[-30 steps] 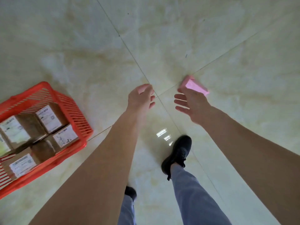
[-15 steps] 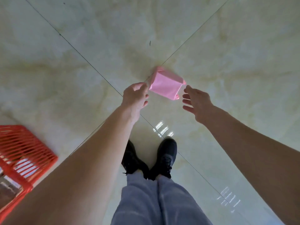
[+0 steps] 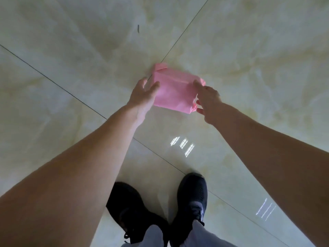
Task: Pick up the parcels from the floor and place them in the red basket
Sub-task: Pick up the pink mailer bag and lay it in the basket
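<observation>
Now closed in: left hand (image 3: 143,97) and right hand (image 3: 207,100) fingers clasping soft pink plastic-wrapped parcel (image 3: 173,91) on floor; red basket out of view, carrying remains.

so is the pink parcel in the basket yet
Not yet: the pink parcel lies on the floor tiles, left hand and right hand gripping its sides.

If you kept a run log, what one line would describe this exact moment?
stage: grasping | item: pink parcel on floor | left hand: gripping left edge | right hand: gripping right edge | red basket: out of view
</observation>
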